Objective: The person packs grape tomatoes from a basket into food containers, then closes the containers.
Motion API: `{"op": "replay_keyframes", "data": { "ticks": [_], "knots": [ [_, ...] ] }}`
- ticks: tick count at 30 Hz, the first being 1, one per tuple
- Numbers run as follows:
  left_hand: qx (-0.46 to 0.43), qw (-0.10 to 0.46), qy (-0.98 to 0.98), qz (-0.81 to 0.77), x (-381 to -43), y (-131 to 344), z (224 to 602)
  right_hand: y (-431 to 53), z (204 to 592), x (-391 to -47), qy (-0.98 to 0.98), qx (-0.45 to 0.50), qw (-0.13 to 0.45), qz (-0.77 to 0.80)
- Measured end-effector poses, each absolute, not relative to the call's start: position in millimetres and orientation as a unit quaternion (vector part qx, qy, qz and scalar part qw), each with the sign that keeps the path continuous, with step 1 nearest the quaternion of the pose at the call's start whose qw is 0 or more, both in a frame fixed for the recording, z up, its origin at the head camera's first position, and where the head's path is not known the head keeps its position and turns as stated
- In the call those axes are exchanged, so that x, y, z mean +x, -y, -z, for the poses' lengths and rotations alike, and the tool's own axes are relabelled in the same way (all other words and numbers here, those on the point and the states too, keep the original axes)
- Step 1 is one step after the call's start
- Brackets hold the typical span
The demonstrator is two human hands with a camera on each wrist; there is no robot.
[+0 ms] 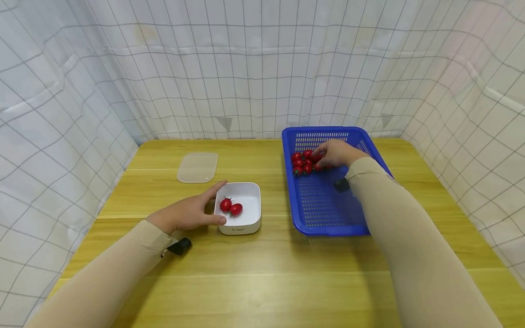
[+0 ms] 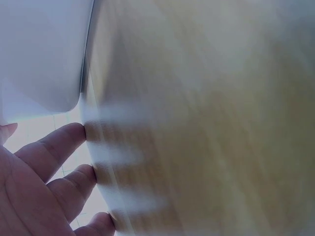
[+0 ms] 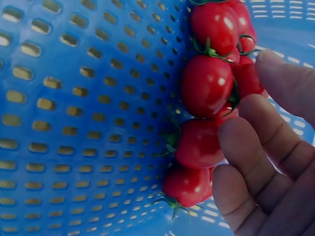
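Table [image 1: 254, 282] bears it all. Blue basket [image 1: 321, 200] sits R, white box [image 1: 246, 229] approx. mid, clear lid [image 1: 198, 167] flat & apart, behind-L of box. L hand [image 1: 193, 211] grips the box's L side, thumb & index spread to its near & far corners; box could skid if that hold is loose & it's bumped. R hand [image 1: 336, 153] is down in basket w/ fingers part-bent; can't tell if it's pinching anything. Toms [image 1: 307, 169] bunch at basket's far-L part, 2 more in box. Slick skins could slip a too-light pinch; green stems [image 3: 210, 50] might snag & drag a neighbour along.
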State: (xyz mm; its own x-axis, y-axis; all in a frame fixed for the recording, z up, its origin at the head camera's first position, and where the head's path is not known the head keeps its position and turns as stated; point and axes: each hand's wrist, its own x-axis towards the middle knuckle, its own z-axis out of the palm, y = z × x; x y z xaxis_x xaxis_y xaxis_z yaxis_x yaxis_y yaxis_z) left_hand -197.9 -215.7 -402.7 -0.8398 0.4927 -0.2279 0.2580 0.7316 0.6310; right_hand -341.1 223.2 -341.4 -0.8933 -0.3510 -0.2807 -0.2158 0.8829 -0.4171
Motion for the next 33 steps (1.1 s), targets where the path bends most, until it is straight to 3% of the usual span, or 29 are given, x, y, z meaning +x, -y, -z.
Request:
{"op": "replay_keyframes", "data": {
  "ticks": [9,33],
  "knots": [
    [0.211,0.189,-0.907,-0.310,-197.3,214.9,403.4,-219.6,350.8,-340.7,-0.946,-0.210,0.189,0.158],
    [0.208,0.195,-0.905,-0.314,-198.3,215.0,402.0,-213.1,357.8,-339.8,-0.948,-0.176,0.215,0.157]
  ]
}}
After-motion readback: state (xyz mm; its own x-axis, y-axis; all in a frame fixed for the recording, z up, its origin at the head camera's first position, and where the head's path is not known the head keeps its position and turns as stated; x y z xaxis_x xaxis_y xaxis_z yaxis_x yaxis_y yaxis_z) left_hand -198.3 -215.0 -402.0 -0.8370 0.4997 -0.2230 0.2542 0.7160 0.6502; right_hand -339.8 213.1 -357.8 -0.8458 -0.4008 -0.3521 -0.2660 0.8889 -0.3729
